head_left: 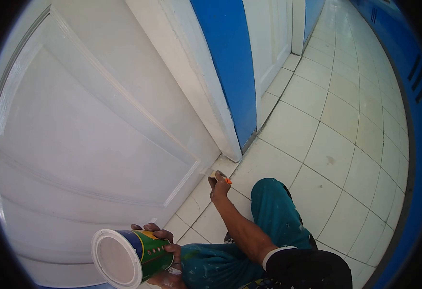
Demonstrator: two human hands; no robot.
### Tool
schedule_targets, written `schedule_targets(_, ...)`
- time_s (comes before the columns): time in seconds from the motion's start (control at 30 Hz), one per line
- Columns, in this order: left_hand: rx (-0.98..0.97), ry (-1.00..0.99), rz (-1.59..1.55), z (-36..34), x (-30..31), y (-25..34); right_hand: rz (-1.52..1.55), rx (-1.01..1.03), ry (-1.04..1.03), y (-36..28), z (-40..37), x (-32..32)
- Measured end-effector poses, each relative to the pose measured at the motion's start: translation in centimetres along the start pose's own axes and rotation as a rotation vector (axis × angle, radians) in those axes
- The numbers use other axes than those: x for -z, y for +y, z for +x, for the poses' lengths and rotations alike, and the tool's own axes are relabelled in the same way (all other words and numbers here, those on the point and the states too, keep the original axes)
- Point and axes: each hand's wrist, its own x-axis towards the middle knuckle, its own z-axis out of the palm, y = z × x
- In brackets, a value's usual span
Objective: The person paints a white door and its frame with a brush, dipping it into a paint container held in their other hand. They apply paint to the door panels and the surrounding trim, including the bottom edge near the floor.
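A paint can (pixel 146 251) with a blue, yellow and green label is tilted at the lower left, its white rim and pale inside facing me. My left hand (pixel 167 243) wraps around its side, fingers closed. Farther forward, my right hand (pixel 218 187) grips a paintbrush (pixel 228 181) with an orange handle end. The brush's pale bristles point left, right at the lower edge of a white panelled door (pixel 110 130). Paint specks mark the fingers of my left hand.
A white door frame (pixel 191 67) and a blue wall strip (pixel 230 62) rise beyond the brush. White floor tiles (pixel 312 188) run along a corridor to a second white door (pixel 271 43). Another blue wall (pixel 394 48) curves along the right. My bent legs in teal trousers (pixel 273 207) are close below.
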Motion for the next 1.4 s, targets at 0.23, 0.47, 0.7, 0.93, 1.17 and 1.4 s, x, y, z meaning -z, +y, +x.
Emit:
schedule_targets(0.23,-0.026,0.015,-0.022,-0.3,2.1,0.9,0.150,-0.005,-0.101,-4.6,-1.7,-0.5)
schedule_targets(0.47,-0.022,0.071,-0.008,-0.2,1.6,0.7,0.077,-0.085,0.052,-1.9,1.4,-1.7)
schedule_targets(0.7,-0.022,0.061,-0.043,-0.3,1.8,1.0,0.353,-0.073,-0.083,-5.5,2.2,-1.1)
schedule_targets(0.93,-0.030,0.065,-0.010,-0.1,2.0,1.0,0.438,-0.247,-0.016,4.5,2.0,3.5)
schedule_targets(1.17,-0.038,0.082,-0.013,0.3,2.1,0.9,0.091,-0.419,0.224,5.3,-3.7,5.0)
schedule_targets(1.4,-0.018,0.083,-0.074,0.7,1.7,0.3,0.332,-0.187,0.264,-1.9,4.4,1.1)
